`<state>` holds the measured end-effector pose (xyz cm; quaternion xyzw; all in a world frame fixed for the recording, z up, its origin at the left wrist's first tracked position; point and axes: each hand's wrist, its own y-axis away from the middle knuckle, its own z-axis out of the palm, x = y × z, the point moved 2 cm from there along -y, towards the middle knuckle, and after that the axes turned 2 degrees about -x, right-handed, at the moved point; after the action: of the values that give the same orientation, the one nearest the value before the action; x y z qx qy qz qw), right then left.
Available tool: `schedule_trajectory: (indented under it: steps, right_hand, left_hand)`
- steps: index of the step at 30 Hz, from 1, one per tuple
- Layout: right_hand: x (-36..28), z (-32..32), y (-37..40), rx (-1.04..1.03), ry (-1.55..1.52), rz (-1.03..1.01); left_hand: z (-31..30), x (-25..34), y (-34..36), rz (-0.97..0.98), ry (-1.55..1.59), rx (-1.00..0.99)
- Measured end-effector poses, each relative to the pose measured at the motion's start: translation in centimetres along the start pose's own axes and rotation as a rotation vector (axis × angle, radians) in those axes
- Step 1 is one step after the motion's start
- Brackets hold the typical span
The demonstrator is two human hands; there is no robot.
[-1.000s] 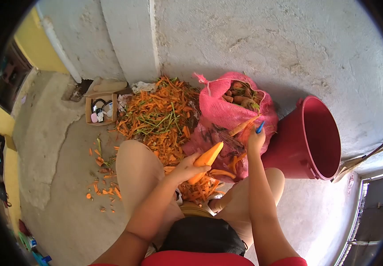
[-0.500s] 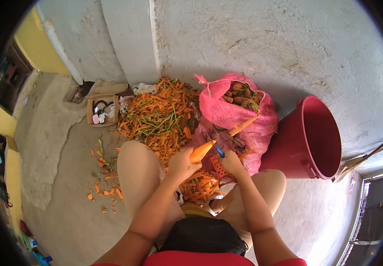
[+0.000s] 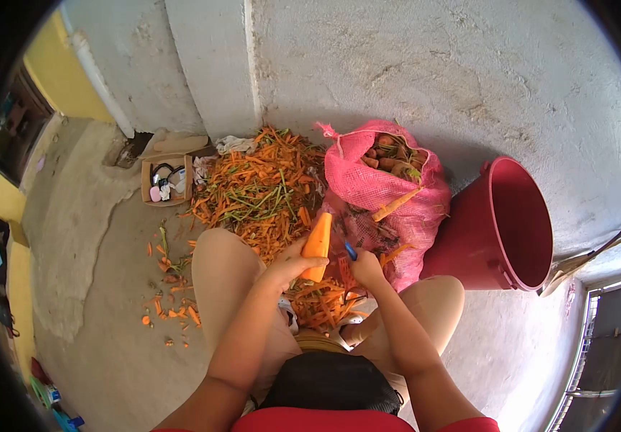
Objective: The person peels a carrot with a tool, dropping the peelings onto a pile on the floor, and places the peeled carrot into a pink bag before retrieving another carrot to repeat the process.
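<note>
My left hand (image 3: pixel 288 265) is closed round a peeled orange carrot (image 3: pixel 317 246), whose narrower end points up and away from me. My right hand (image 3: pixel 368 269) grips a small blue-handled tool (image 3: pixel 351 250) just right of the carrot, not touching it; its working end is too small to make out. Orange peelings (image 3: pixel 321 302) lie on the floor between my legs, below both hands. Behind the hands stands a pink mesh sack (image 3: pixel 354 176) with unpeeled carrots (image 3: pixel 394 155) in its opening. One carrot (image 3: pixel 397 204) lies against the front of the sack.
A large heap of peelings and green stems (image 3: pixel 260 191) lies left of the sack. A small cardboard box (image 3: pixel 145 189) holds odds and ends. To the right, a dark red bin (image 3: pixel 461 237) leans with its mouth to the right. A grey wall (image 3: pixel 425 65) runs behind.
The carrot has turned from slanting right to nearly upright, and more of it shows. My left hand has shifted slightly left, and my right hand with the tool slightly left and down.
</note>
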<state>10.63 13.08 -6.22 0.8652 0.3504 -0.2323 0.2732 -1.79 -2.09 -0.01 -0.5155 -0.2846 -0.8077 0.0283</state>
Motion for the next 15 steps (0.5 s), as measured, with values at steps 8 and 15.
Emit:
schedule_trajectory:
  steps: [8, 15]
  right_hand:
    - [-3.2, -2.8, 1.7, 0.146, 0.108, 0.129]
    - [-2.9, -1.3, 2.0, -0.433, -0.285, -0.133]
  left_hand:
    - [-0.4, 0.6, 0.2, -0.043, -0.007, 0.063]
    - [-0.9, -0.3, -0.7, 0.068, -0.221, 0.054]
